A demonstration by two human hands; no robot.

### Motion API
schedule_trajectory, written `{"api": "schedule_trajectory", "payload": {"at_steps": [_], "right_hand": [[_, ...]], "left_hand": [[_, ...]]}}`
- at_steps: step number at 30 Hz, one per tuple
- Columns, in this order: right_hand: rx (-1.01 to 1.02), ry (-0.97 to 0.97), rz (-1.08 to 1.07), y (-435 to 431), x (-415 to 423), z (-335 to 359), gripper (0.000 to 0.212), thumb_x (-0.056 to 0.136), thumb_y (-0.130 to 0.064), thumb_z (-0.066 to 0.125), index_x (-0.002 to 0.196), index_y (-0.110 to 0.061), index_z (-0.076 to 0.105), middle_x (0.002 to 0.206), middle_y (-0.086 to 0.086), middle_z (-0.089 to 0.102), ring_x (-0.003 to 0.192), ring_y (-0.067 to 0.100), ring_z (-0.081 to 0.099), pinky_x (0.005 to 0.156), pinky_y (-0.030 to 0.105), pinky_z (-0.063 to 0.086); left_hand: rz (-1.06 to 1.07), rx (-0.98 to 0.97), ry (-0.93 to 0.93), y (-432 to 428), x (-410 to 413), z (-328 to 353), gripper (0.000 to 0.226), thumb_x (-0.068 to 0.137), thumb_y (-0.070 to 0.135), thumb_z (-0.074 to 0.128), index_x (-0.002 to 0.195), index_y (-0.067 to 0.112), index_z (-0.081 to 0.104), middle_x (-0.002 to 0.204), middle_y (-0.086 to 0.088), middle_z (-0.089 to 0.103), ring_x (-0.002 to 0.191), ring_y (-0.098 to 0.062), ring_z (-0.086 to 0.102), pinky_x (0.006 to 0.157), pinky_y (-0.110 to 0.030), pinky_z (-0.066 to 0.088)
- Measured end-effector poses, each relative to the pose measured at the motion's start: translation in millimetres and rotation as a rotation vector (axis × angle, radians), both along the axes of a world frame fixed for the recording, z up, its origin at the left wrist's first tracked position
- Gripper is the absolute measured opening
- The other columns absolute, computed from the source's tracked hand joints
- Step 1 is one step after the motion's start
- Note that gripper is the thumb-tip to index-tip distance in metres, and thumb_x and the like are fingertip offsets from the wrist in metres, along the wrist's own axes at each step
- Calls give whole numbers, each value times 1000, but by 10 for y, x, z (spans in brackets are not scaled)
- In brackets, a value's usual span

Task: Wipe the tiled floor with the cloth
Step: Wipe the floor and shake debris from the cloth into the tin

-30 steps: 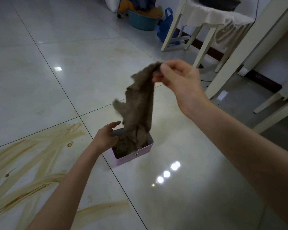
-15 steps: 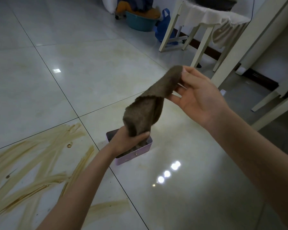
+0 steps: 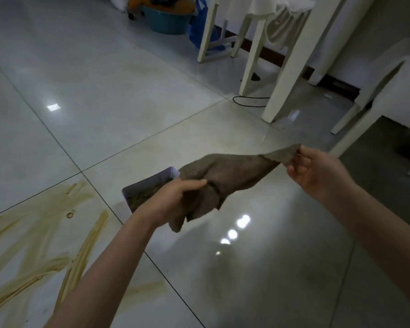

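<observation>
Grip by left hand (image 3: 173,200), right hand (image 3: 317,172); cloth (image 3: 234,172) stretched between, tail hanging.

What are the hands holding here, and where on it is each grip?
Both hold the brown cloth: the left hand grips its bunched lower part, and the right hand pinches its far corner.

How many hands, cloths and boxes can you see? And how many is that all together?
Hands: 2, the left hand and the right hand, both holding the cloth
Cloth: 1
Box: 1
Total: 4
</observation>
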State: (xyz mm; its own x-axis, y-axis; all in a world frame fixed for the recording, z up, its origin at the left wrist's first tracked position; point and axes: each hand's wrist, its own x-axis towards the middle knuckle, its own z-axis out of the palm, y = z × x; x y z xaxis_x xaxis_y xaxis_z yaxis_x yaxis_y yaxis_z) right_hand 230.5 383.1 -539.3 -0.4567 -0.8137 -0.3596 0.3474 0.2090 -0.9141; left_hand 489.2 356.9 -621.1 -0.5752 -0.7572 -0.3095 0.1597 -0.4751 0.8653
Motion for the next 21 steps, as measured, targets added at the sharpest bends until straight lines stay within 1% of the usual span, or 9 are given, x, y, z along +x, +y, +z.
{"api": "schedule_trajectory", "payload": {"at_steps": [1, 3, 6, 9, 12, 15, 17, 19, 21], "right_hand": [[38, 5, -6, 37, -60, -36, 17, 100, -8, 44, 88, -4, 55, 53, 2, 66, 46, 10, 64, 43, 16, 48], [89, 42, 13, 110, -173, -104, 20, 102, -8, 42, 86, -4, 54, 55, 5, 65, 45, 10, 64, 43, 17, 49], [162, 179, 86, 198, -345, -210, 16, 101, -8, 46, 88, -4, 54, 69, 10, 62, 53, 16, 65, 48, 22, 54], [224, 306, 128, 259, -521, -316, 12, 98, -8, 50, 88, -7, 57, 77, 8, 61, 67, 16, 64, 60, 26, 56], [132, 179, 103, 305, -691, -418, 16, 94, -6, 49, 82, -10, 58, 74, 2, 67, 68, 12, 67, 68, 27, 57], [89, 131, 114, 342, -806, -520, 16, 93, -4, 53, 79, -11, 58, 68, 2, 63, 60, 11, 61, 68, 26, 52], [111, 175, 164, 337, -860, -579, 17, 90, -2, 60, 78, -13, 55, 73, 5, 57, 64, 13, 55, 66, 27, 46], [140, 144, 257, 313, -908, -602, 17, 87, 1, 63, 83, -13, 55, 78, 7, 58, 69, 15, 56, 65, 27, 45], [200, 124, 402, 281, -958, -610, 20, 85, 5, 63, 91, -13, 58, 82, 10, 60, 75, 17, 58, 66, 28, 45]], "left_hand": [[8, 88, 100, -2, -47, 7, 48, 81, 23, 67, 128, 18, 56, 131, -16, 59, 117, -32, 60, 101, -48, 47], [8, 169, 226, 5, -174, -12, 38, 92, 21, 52, 130, 20, 58, 132, -11, 60, 119, -27, 60, 99, -44, 49], [69, 161, 158, 16, -352, -64, 38, 101, 22, 35, 129, 16, 60, 127, -6, 64, 117, -18, 61, 92, -32, 54], [167, 104, 76, -31, -435, -45, 36, 102, 22, 36, 124, 12, 63, 119, -6, 69, 109, -16, 66, 82, -25, 57], [275, 86, 1, -109, -525, 26, 29, 102, 22, 41, 116, 10, 63, 105, -6, 73, 94, -14, 71, 68, -26, 58], [280, 44, -82, -158, -664, 131, 28, 102, 25, 42, 114, 10, 63, 107, -6, 73, 99, -18, 69, 78, -34, 56], [292, 49, -78, -199, -741, 224, 28, 102, 26, 41, 108, 11, 64, 100, -4, 74, 95, -17, 70, 73, -30, 57], [303, 59, -89, -234, -797, 316, 26, 102, 26, 43, 105, 11, 64, 98, -4, 75, 91, -16, 71, 69, -27, 58], [299, 43, -147, -249, -831, 385, 26, 101, 28, 45, 106, 11, 65, 102, -5, 74, 97, -18, 69, 81, -32, 55]]}}
